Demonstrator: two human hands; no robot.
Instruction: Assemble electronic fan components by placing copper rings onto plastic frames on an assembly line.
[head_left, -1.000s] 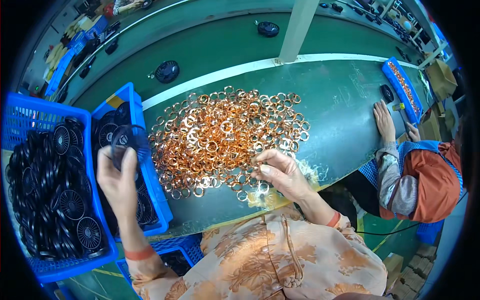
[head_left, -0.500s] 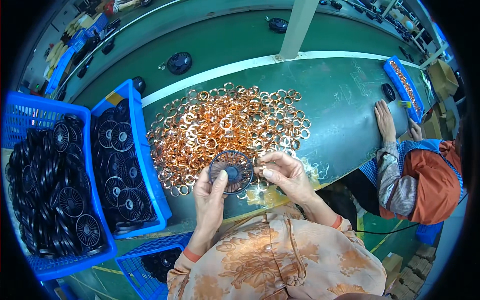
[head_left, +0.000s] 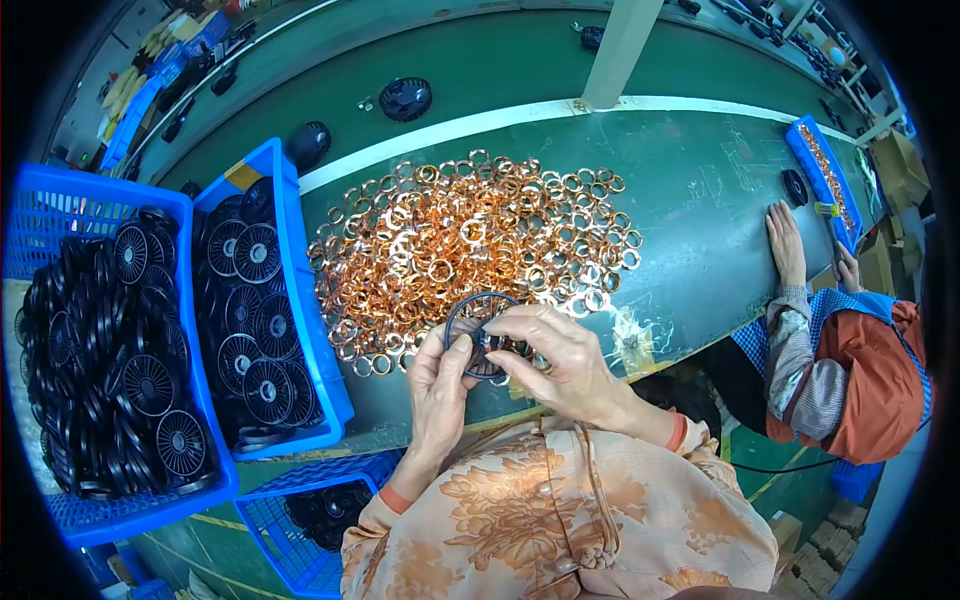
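Over the near edge of the green table, my left hand point(head_left: 438, 395) grips a round black spoked fan grille point(head_left: 466, 324) by its near left rim, thumb on top. My right hand point(head_left: 570, 365) reaches over the same grille from the right, its fingertips pinched together at the middle. Those fingers cover the grille's centre, so whatever they hold there is hidden. Just beyond both hands spreads a heap of shiny copper-coloured rings point(head_left: 430, 250), some lying singly around its borders.
Two blue crates point(head_left: 212, 400) point(head_left: 335, 400) of black grilles stand at the left, with another blue basket point(head_left: 270, 530) below. Black round parts point(head_left: 405, 99) lie on the green belt behind a white rail. At right, a co-worker's hand point(head_left: 786, 240) rests near a blue tray point(head_left: 806, 165) of rings.
My right hand has moved from beside the grille onto its middle. The grille is tilted more. Black parts on the belt have shifted right, and the whole view has turned slightly.
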